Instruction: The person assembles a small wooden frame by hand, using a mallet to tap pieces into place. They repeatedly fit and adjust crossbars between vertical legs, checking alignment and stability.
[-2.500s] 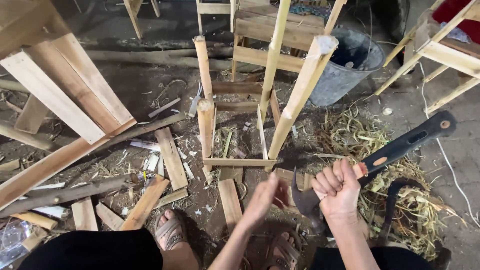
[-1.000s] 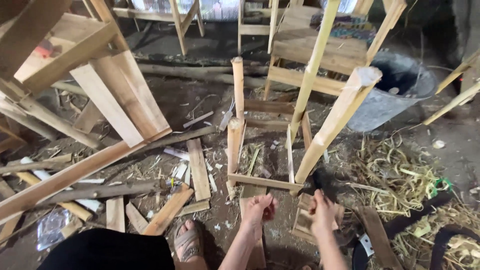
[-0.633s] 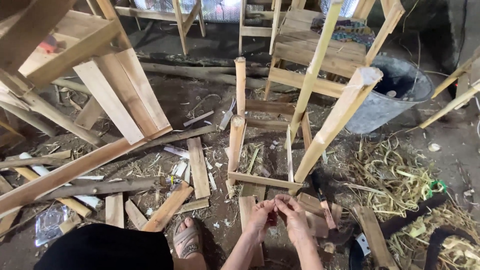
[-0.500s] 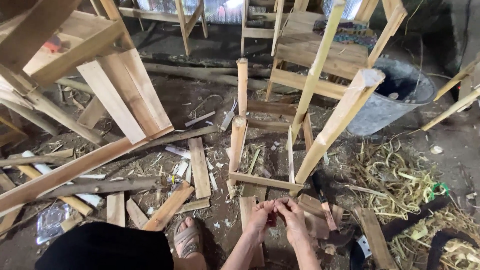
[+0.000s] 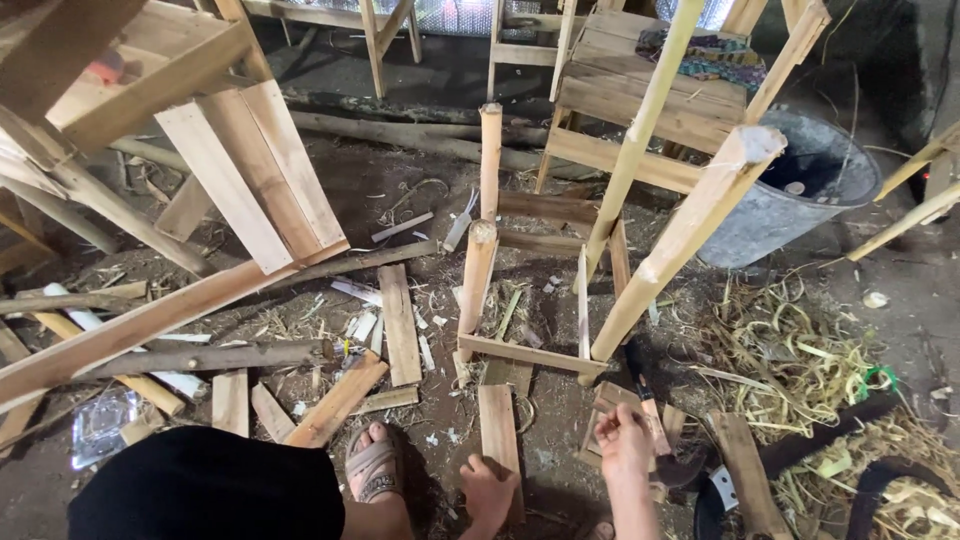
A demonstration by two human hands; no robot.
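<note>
My left hand (image 5: 488,490) is low on the ground, fingers closed over the near end of a short flat plank (image 5: 497,425). That plank lies just in front of an upturned bamboo-and-wood frame (image 5: 530,355) whose legs point up and away. My right hand (image 5: 625,440) hovers to the right, fingers curled over small wood blocks (image 5: 612,398) at the frame's front right leg (image 5: 690,230). Whether it holds anything is hidden. A dark-handled blade tool (image 5: 642,382) lies on the dirt beside that hand.
A grey metal tub (image 5: 800,200) stands at the back right beside a slatted wooden stool (image 5: 650,90). Straw and shavings (image 5: 790,350) cover the right. Loose planks (image 5: 400,325) and long timbers (image 5: 150,325) lie left. My sandalled foot (image 5: 375,465) rests near the planks.
My hands, together in front of the frame half a second ago, have parted: the left dropped onto the plank's near end, the right moved right and up toward the blocks.
</note>
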